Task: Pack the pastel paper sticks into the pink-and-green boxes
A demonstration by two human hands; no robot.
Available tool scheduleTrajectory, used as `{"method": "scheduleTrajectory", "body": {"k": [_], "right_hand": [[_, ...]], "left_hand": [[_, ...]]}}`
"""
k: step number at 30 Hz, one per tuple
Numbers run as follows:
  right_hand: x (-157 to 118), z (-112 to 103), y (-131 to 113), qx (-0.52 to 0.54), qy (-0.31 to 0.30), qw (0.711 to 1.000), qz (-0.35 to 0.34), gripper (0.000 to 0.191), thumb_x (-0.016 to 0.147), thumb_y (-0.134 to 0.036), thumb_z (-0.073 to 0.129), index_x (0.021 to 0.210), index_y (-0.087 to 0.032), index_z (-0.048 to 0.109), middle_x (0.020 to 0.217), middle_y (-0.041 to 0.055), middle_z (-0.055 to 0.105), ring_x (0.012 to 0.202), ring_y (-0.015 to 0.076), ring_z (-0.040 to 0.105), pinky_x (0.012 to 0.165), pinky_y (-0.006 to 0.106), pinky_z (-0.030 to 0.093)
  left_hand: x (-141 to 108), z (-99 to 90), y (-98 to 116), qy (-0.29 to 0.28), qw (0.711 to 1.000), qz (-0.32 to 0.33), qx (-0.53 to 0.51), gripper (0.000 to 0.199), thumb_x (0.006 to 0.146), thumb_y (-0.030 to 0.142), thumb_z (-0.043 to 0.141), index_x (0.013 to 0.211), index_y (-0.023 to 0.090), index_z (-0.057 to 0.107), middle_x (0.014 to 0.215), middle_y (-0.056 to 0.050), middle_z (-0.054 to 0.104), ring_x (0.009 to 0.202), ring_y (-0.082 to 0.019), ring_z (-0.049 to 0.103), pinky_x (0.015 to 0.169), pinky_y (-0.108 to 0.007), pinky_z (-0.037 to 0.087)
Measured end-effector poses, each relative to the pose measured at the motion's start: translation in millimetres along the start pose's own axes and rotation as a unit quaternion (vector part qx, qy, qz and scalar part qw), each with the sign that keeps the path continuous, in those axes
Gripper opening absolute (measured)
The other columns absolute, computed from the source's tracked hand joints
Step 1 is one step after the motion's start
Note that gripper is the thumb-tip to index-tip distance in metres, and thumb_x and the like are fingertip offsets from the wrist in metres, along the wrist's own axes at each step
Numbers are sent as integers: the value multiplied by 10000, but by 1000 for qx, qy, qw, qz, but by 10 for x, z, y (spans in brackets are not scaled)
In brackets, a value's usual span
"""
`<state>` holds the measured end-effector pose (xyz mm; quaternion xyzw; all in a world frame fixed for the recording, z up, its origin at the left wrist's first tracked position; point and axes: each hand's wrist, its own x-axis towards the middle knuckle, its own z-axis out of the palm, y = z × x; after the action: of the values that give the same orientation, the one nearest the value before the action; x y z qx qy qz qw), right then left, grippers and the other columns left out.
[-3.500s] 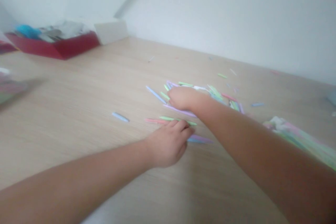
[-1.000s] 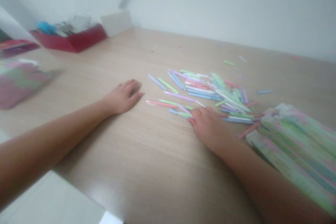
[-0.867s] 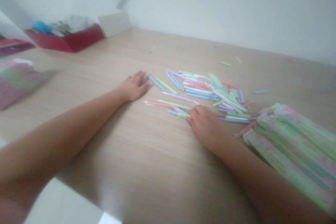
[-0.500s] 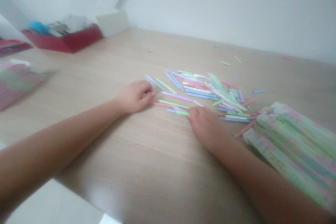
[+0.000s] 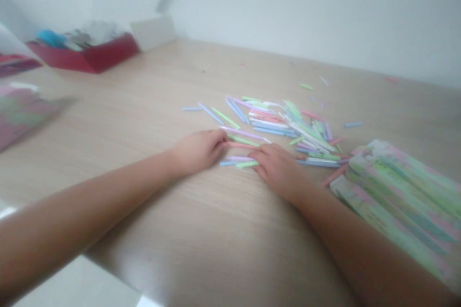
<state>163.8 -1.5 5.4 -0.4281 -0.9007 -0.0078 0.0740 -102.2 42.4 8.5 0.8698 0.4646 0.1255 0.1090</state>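
I log the left hand (image 5: 198, 150): curled, fingertips against a pink stick (image 5: 238, 145), grip unclear. The right hand (image 5: 277, 168): fingers lightly bent, lying flat beside a lilac stick (image 5: 236, 158). Loose pastel sticks (image 5: 273, 122) lie scattered on the wooden tabletop (image 5: 216, 235), near a striped pastel stack (image 5: 396, 201).

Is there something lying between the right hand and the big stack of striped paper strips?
Yes. A few loose pastel sticks and a pink stick lie flat on the wooden table between the right hand and the stack of striped paper strips.
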Motion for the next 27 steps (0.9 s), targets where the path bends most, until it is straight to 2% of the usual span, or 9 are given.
{"method": "scheduleTrajectory", "body": {"k": [3,7,10,12,16,18,20,23,27], "right_hand": [[-12,28,-18,31,40,998,25,346,985,-209,618,1322,-131,595,1291,157,620,1261,302,544,1119,420,424],[-25,36,-56,46,62,996,44,640,951,-377,694,1486,-94,483,1441,212,534,1341,369,486,1155,508,411],[-32,48,-65,47,33,997,41,701,963,-426,653,1545,-100,438,1517,214,504,1392,382,457,1180,549,392],[-43,63,-70,54,20,997,46,783,965,-475,628,1587,-72,373,1570,239,467,1448,391,424,1195,572,379],[-87,61,-100,42,-20,997,62,960,970,-518,572,1663,9,165,1725,283,226,1613,411,175,1271,634,243],[-121,20,-115,36,-68,995,71,1089,937,-613,600,1680,7,99,1757,270,100,1634,423,53,1287,660,175],[-162,-39,-120,41,-125,989,73,1225,877,-753,615,1692,-14,75,1762,254,45,1633,426,11,1293,660,149],[-227,-105,-103,38,-179,980,75,1184,908,-797,526,1699,-36,84,1761,227,49,1635,395,13,1304,633,124],[-275,-41,-82,7,-167,979,117,1076,971,-750,446,1690,-12,135,1755,234,65,1637,369,11,1311,611,88]], "left_hand": [[55,91,174,-13,999,20,-33,284,1063,323,410,1100,212,669,1002,-77,741,911,-238,699,783,-340,522],[136,151,223,-8,997,42,-71,303,1062,291,413,1096,210,703,1080,-74,750,1021,-234,698,917,-360,539],[118,149,246,9,994,47,-94,387,1101,339,348,1140,202,708,1138,-86,748,1074,-234,693,979,-384,534],[57,152,316,22,993,65,-96,446,1116,425,324,1255,197,681,1233,-111,729,1159,-257,671,1049,-425,504],[-66,195,524,23,992,121,-10,709,1001,683,504,1460,147,570,1454,-185,613,1311,-377,572,1127,-540,435],[-82,219,583,14,992,125,34,747,978,673,548,1482,123,552,1487,-196,583,1323,-399,550,1125,-560,430],[-68,228,582,6,990,131,56,663,1008,571,544,1499,127,540,1497,-177,579,1328,-379,546,1127,-542,433],[-42,215,504,2,986,152,72,561,1063,431,469,1546,147,495,1527,-141,565,1344,-336,540,1141,-506,429],[-51,216,406,-1,983,172,58,565,1082,341,415,1620,167,393,1596,-124,510,1417,-306,493,1178,-498,398]]}}
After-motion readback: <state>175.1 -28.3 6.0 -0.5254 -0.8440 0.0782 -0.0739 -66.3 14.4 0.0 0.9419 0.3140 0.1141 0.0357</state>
